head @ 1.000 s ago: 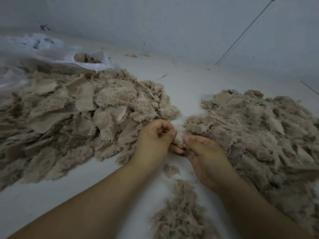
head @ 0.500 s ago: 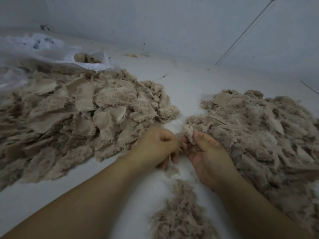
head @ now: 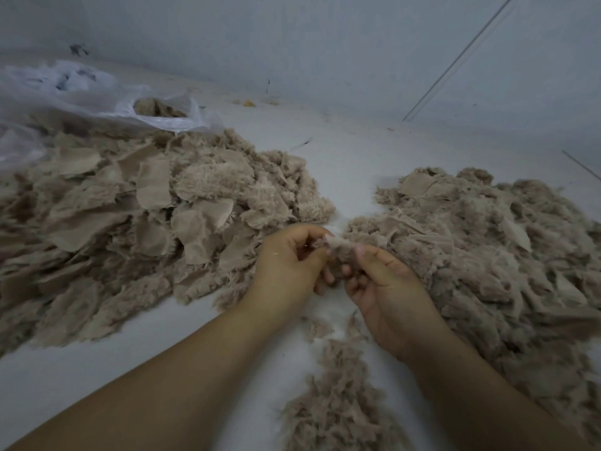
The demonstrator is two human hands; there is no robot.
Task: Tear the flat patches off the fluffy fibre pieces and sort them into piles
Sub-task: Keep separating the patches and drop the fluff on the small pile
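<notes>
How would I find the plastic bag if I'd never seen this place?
Start at the big heap of fluffy brown pieces on the left side of the white table. Look past the heap's far edge, toward the wall. The plastic bag lies there, crumpled; it is the only thin, see-through whitish thing, with a few brown pieces showing in its open mouth.
</notes>
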